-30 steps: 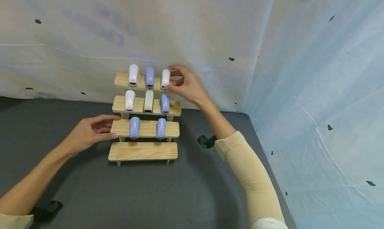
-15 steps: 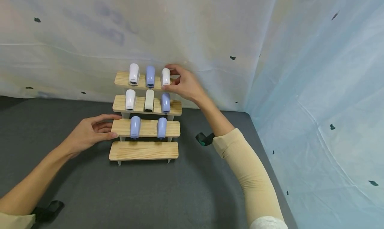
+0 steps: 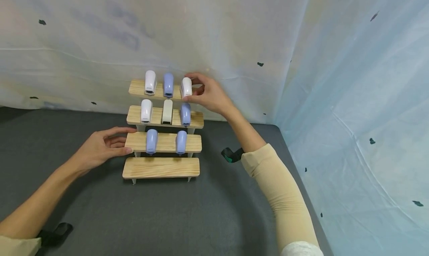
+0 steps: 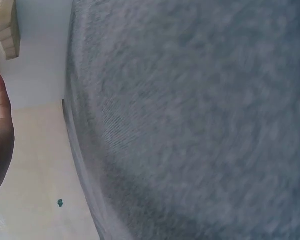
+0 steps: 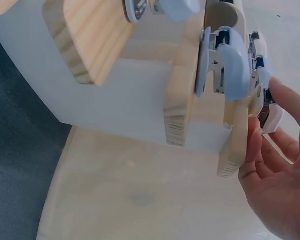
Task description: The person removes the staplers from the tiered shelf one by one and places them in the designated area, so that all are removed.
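Seven staplers (image 3: 151,141) seem placed on the rack (image 3: 161,168); right hand (image 3: 212,95) pinches far-right stapler (image 3: 186,85), perhaps unfinished; left hand (image 3: 95,147), fingers loosely spread, touches rack.

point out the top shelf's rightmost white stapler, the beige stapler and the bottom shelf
White stapler (image 3: 187,86): head view, middle of its upper body.
Beige stapler (image 3: 167,111): head view, middle of its top.
Bottom shelf (image 3: 161,167): head view, bare middle of its board.

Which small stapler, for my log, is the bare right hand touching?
The rounded white plastic stapler, rightmost on the top pale wooden shelf; the others stand untouched.
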`<state>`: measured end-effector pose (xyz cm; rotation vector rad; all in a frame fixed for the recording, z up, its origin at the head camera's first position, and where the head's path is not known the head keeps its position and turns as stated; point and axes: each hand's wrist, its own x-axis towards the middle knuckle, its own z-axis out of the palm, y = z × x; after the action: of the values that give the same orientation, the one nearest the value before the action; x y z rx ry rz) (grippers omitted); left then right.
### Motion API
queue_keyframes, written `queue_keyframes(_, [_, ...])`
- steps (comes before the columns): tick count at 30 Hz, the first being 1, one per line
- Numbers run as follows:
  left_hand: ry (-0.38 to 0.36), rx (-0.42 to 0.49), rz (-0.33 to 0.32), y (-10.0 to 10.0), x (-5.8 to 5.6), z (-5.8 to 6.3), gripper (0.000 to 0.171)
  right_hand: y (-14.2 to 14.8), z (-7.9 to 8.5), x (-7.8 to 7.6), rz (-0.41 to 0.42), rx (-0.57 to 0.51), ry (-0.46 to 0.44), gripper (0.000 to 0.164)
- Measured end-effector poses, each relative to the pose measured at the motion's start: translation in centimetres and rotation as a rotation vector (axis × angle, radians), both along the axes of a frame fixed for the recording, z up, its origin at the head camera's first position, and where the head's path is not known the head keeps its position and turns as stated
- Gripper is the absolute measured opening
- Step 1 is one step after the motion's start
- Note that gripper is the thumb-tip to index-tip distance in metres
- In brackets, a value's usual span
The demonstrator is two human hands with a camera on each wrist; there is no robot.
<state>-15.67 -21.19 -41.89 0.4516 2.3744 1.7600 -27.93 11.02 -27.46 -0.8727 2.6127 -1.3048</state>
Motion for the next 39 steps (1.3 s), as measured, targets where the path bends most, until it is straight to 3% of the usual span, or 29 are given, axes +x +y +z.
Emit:
queue_keyframes(8, [0.017,0.007,-0.017,0.1,-0.1,0.1,0.063,1.6,0.1,0.0,-0.006,-0.013,0.02,0.063])
queue_keyframes(23, [-0.023,-0.015,-0.009,-0.5,0.1,0.6,0.061,4.7,0.1,0.9,-0.011,-0.028,-0.003,0.065])
queue_keyframes(39, [-0.007,0.002,-0.031,-0.6,0.2,0.1,0.062,7.1,-1.8,0.4,0.006,-0.085,-0.022,0.065])
